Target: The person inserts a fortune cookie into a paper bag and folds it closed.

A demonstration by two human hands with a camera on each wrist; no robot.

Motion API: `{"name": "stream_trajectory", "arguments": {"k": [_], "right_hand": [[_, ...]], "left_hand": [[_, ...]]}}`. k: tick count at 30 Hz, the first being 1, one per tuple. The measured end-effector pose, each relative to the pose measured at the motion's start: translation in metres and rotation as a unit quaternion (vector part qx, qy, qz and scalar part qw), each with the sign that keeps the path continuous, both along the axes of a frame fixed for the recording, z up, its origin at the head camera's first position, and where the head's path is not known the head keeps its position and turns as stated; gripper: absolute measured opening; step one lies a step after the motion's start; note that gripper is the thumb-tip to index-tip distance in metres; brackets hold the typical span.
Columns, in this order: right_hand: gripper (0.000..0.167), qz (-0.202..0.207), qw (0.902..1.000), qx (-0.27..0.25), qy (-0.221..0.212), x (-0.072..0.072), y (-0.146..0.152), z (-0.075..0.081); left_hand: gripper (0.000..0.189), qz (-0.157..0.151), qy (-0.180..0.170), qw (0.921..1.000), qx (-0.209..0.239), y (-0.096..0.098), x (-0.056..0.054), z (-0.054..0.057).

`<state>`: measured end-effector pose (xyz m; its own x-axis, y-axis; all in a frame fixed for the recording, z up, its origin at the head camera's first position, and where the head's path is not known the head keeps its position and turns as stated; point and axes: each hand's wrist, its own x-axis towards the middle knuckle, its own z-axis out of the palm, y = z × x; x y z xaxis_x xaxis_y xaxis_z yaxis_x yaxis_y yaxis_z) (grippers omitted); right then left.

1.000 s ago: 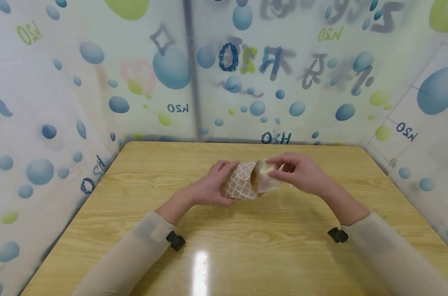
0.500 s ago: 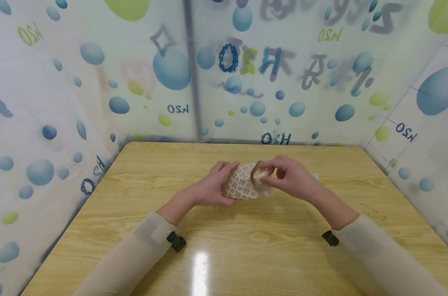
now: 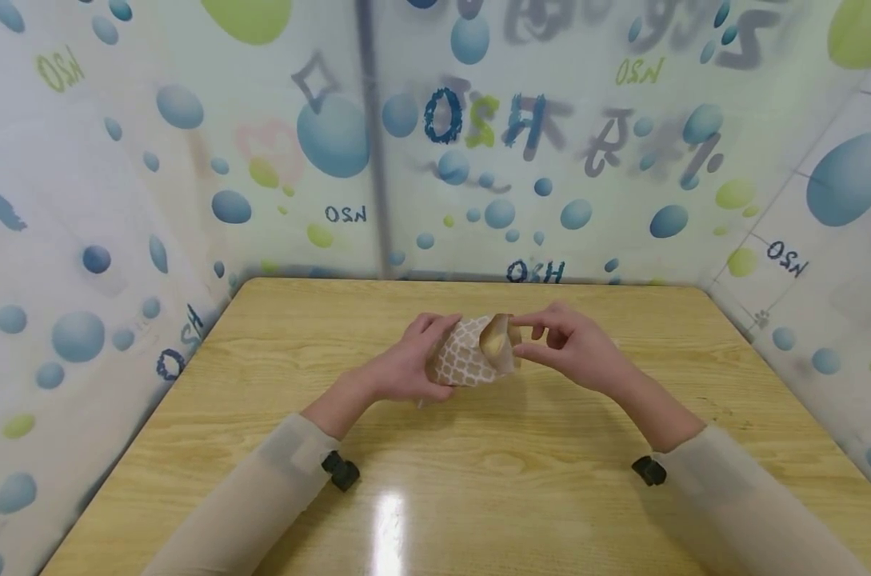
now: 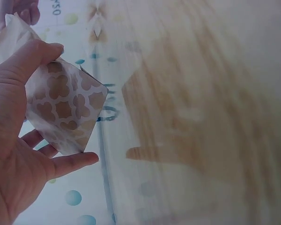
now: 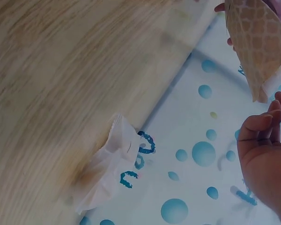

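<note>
My left hand point(image 3: 409, 364) grips a brown paper bag point(image 3: 464, 352) with a white lattice pattern, thumb on one side and fingers on the other. The bag is held on its side above the wooden table, its mouth facing right. Something pale yellow point(image 3: 493, 344) shows inside the mouth. At that rim is my right hand point(image 3: 579, 348), index fingertip right at the paper edge and thumb apart from it. The left wrist view shows the bag's pointed lower end point(image 4: 70, 103) between thumb and fingers. From the right wrist, the bag point(image 5: 257, 42) appears just above the right fingertips.
A crumpled whitish wrapper point(image 5: 107, 164) lies on the table point(image 3: 478, 480) near its far edge, mostly hidden behind the right hand in the head view. Walls with printed bubbles point(image 3: 334, 136) enclose the table's back and sides.
The right hand first held a pale thing in a translucent wrapper at the bag's mouth, then reached in. Now its fingers have drawn back to the rim, and the pale thing sits inside.
</note>
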<state>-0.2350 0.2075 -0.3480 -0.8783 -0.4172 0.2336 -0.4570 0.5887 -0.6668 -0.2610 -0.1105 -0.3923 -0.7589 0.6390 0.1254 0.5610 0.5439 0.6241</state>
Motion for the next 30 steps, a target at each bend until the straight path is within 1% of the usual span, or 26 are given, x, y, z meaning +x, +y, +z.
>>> {"name": "stream_trajectory", "arguments": {"k": [4, 9, 14, 21, 30], "right_hand": [[0.039, 0.004, 1.0000, 0.003, 0.002, 0.000, -0.004, -0.004], [0.040, -0.001, 0.9999, 0.014, 0.000, -0.002, -0.007, -0.008], [0.039, -0.005, 0.9997, 0.022, -0.001, -0.003, -0.010, -0.011], [0.040, -0.012, 0.9994, 0.033, 0.001, -0.005, -0.013, -0.011], [0.039, -0.009, 0.9992, 0.040, 0.000, -0.007, -0.015, -0.012]], "left_hand": [[0.114, 0.001, -0.002, 1.0000, -0.001, 0.000, 0.000, -0.002], [0.114, 0.003, -0.009, 1.0000, 0.001, 0.000, 0.001, 0.000], [0.114, 0.000, -0.007, 1.0000, -0.004, 0.000, 0.000, 0.000], [0.114, 0.000, -0.006, 1.0000, -0.007, 0.000, -0.001, -0.001], [0.114, -0.004, -0.007, 0.9999, -0.008, 0.001, -0.001, 0.000]]}}
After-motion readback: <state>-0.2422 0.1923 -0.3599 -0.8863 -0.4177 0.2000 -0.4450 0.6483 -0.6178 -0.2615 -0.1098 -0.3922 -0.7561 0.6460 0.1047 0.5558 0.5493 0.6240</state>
